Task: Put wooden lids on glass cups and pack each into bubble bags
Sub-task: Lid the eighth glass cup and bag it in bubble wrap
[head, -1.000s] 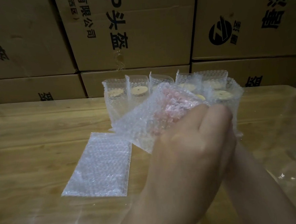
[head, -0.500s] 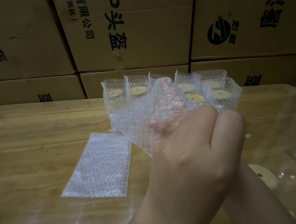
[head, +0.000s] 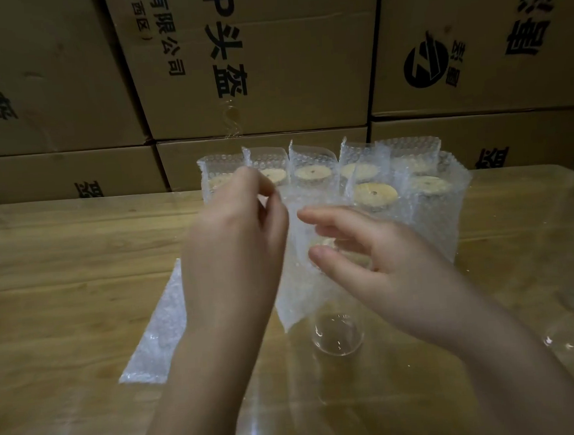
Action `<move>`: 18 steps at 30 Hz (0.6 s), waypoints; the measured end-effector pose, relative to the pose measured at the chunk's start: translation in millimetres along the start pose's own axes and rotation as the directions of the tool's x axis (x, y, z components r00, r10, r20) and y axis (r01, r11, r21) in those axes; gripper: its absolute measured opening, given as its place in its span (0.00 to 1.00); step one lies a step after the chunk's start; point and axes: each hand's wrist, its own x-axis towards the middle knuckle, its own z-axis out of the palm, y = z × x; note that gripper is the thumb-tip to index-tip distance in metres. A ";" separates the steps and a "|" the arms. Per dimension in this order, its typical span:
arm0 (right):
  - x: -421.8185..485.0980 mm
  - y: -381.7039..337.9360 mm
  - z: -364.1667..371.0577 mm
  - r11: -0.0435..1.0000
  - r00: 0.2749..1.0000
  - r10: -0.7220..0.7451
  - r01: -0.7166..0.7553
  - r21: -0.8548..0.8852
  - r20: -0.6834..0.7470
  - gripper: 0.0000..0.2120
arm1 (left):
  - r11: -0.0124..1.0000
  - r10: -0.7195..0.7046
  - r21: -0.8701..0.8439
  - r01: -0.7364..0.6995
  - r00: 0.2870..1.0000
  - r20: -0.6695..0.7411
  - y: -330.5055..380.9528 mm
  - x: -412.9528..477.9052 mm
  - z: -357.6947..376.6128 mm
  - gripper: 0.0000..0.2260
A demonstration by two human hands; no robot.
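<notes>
Glass cup (head: 338, 336) is standing on the surface (head: 64, 301); the bubble bag (head: 304, 284), held in the air a moment ago, is now covering its upper part, so packing is starting. My left hand (head: 237, 248) is pinching the bag's edge; of my right hand (head: 384, 265) I cannot tell the grip.

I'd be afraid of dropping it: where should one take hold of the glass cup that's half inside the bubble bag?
Probably round its bare lower body, from the right side. The glass cup looks upright, its round base pokes out below the bubble bag, and the left hand pinches the bag's top edge.
</notes>
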 end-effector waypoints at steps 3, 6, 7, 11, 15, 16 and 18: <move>0.3 -0.2 -9.7 0.974 0.953 -0.225 0.216 -0.066 -0.200 0.10 | 0.993 -0.099 -0.058 0.099 0.995 0.005 -12.1 4.7 -0.3 0.03; 4.6 12.5 -20.7 0.958 0.863 -0.284 0.240 -0.156 -0.417 0.09 | 0.971 -0.180 -0.150 0.184 0.983 0.035 -17.7 6.5 -0.4 0.06; 5.6 16.0 -22.5 0.959 0.852 -0.276 0.214 -0.184 -0.445 0.07 | 0.965 -0.195 -0.168 0.201 0.979 0.054 -18.6 6.7 -0.3 0.07; 7.2 27.8 -21.3 0.967 0.919 -0.221 0.162 -0.199 -0.326 0.11 | 0.962 -0.188 -0.184 0.203 0.978 0.095 -20.1 6.1 1.9 0.07; 6.9 26.9 -16.9 0.897 0.959 -0.278 0.236 -0.375 -0.061 0.25 | 0.965 -0.170 -0.187 0.184 0.981 0.089 -20.6 6.2 -0.8 0.07; 7.6 26.9 -15.3 0.878 0.962 -0.274 0.242 -0.412 -0.018 0.25 | 0.964 -0.167 -0.195 0.181 0.982 0.086 -21.1 6.3 -1.8 0.07; 9.7 26.9 -12.8 0.867 0.967 -0.255 0.235 -0.440 0.013 0.19 | 0.960 -0.168 -0.214 0.183 0.982 0.086 -20.9 7.3 -3.7 0.06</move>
